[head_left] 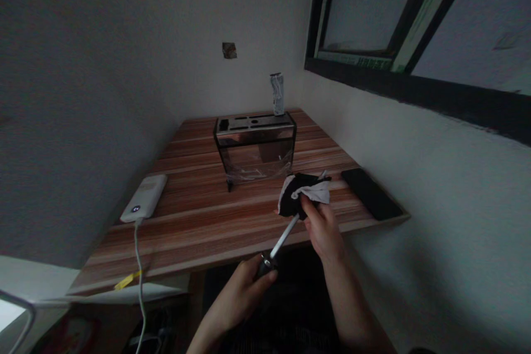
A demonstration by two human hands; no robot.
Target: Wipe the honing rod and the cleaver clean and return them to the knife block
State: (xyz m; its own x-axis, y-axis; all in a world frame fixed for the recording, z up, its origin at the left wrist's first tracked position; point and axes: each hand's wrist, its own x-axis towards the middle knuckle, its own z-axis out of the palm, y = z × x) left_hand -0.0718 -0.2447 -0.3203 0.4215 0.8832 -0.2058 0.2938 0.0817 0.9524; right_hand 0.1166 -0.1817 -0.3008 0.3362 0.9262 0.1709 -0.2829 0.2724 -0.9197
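My left hand is closed around the black handle of what looks like a sharpening steel, a slim metal rod slanting up and to the right. My right hand pinches a black and white cloth wrapped around the upper part of the rod. The rod's tip pokes out beyond the cloth. Behind the cloth, on the wood-grain table, stands a knife block with a slotted top and clear front. An upright item in a clear wrapper rises from its right end.
A white power bank with a cable lies at the table's left. At the right edge lies a dark phone. A yellow tag hangs by the front edge. Walls close in on both sides, with a framed window upper right.
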